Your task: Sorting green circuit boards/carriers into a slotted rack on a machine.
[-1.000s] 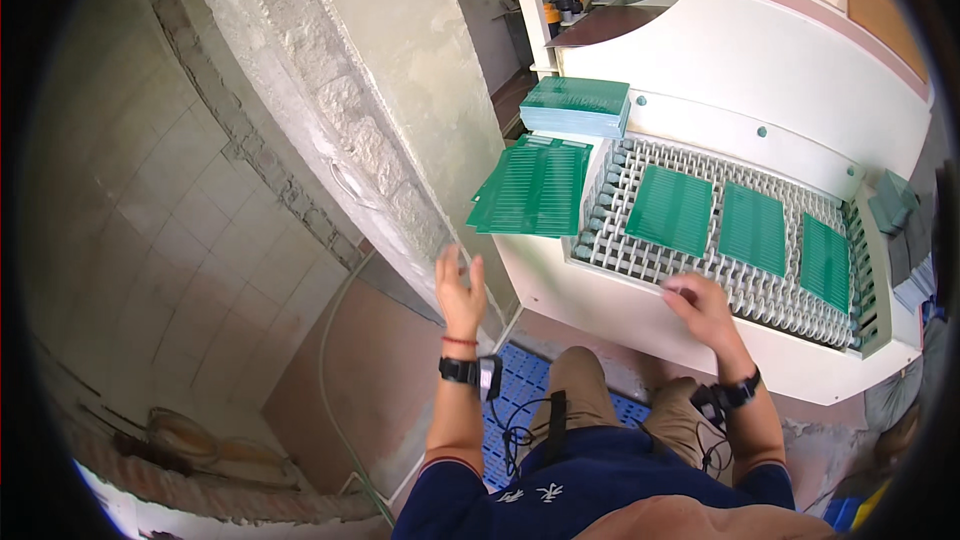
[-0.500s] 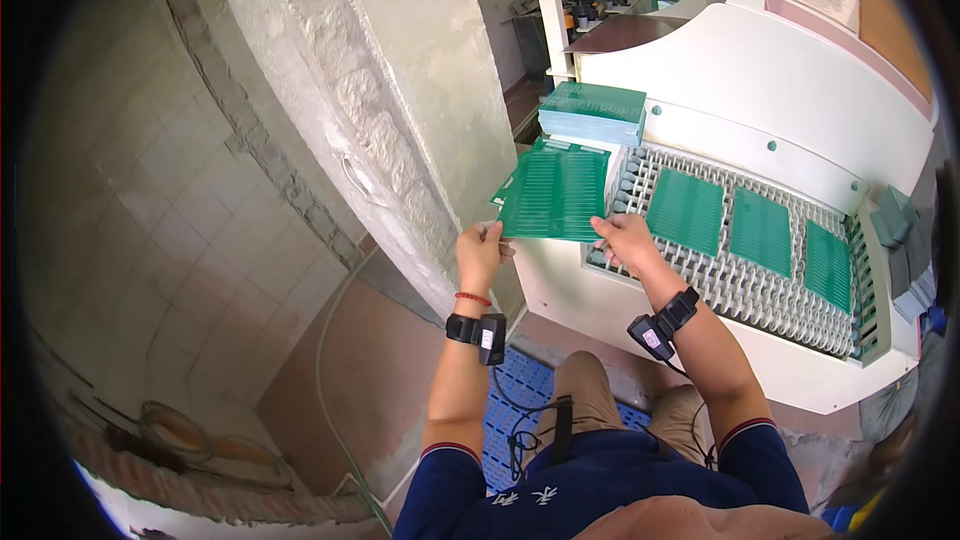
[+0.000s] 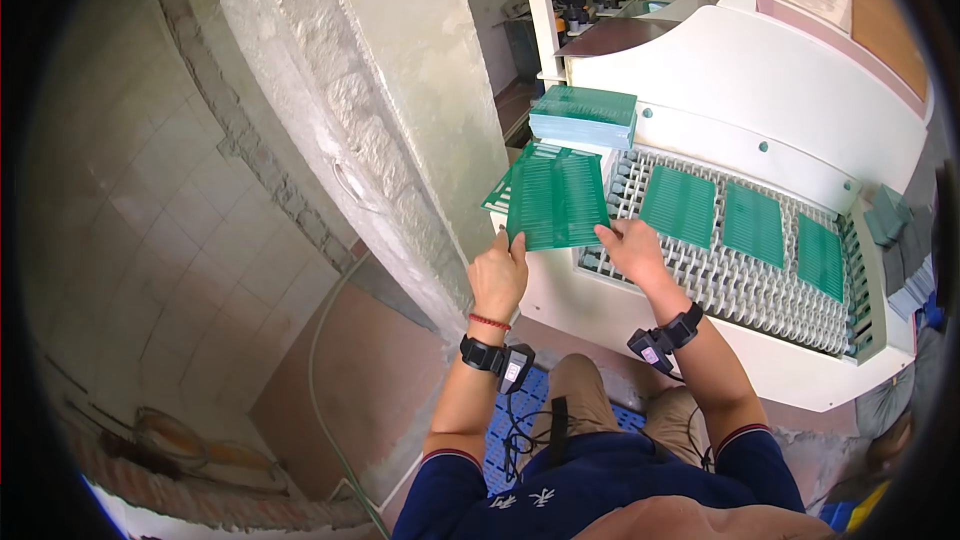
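Note:
A green circuit board panel (image 3: pixel 557 202) with rows of thin slots is held by its near corners. My left hand (image 3: pixel 499 278) is closed on the near left corner. My right hand (image 3: pixel 632 249) pinches the near right corner, at the left end of the roller conveyor (image 3: pixel 690 265). Behind and left of the held panel, other green panels (image 3: pixel 496 194) show partly; the rest of them is hidden. Three similar panels lie spaced along the rollers: a left one (image 3: pixel 677 205), a middle one (image 3: pixel 753 224) and a right one (image 3: pixel 820 257).
A thick stack of green panels (image 3: pixel 584 116) stands at the machine's back left corner. Grey racks or blocks (image 3: pixel 899 250) sit at its right end. A rough concrete pillar (image 3: pixel 400 90) rises on the left. Blue plastic matting (image 3: pixel 535 390) lies underfoot.
The held panel has turned slightly and come a little toward me. My left hand has moved right and down with its corner; my right hand stays near the same place.

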The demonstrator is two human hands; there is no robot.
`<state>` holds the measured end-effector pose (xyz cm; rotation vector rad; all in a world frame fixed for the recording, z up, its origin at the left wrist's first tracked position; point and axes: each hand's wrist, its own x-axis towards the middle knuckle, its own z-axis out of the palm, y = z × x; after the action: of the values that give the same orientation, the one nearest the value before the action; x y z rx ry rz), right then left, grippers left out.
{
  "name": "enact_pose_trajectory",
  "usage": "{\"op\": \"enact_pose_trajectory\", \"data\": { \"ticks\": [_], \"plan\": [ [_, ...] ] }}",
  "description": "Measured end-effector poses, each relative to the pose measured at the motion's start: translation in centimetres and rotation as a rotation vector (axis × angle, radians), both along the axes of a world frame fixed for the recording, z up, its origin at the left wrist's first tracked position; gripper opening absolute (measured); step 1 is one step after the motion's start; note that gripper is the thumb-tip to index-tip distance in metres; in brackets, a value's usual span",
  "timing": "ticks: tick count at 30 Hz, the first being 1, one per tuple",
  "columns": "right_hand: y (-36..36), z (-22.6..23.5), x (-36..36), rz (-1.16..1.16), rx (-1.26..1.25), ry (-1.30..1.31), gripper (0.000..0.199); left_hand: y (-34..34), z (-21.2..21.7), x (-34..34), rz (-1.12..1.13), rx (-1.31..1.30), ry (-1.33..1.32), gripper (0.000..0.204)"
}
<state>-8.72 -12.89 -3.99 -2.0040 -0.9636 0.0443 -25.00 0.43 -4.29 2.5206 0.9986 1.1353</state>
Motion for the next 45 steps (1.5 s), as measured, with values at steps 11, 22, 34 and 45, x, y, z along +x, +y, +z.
{"op": "enact_pose_trajectory", "data": {
  "ticks": [11,22,34,45],
  "plan": [
    [-1.9,-0.8,-0.8,0.010,0.240,0.294,0.027,-2.3,-0.3,-0.2,-0.071,-0.109,-0.011,0.044],
    [-4.2,-3.5,0.6,0.118,0.524,0.915,0.024,-0.1,-2.1,1.2,-0.626,-1.341,-0.754,0.024],
    [-22.9,-8.1,-1.9,-0.119,0.829,0.881,0.017,-11.2,-6.9,1.8,-0.816,-1.564,-0.664,0.023],
    [-31.5,-12.7,0.5,-0.424,0.940,0.772,0.011,-10.3,-10.8,4.5,-0.858,-1.620,-0.513,0.023]
  ]
}}
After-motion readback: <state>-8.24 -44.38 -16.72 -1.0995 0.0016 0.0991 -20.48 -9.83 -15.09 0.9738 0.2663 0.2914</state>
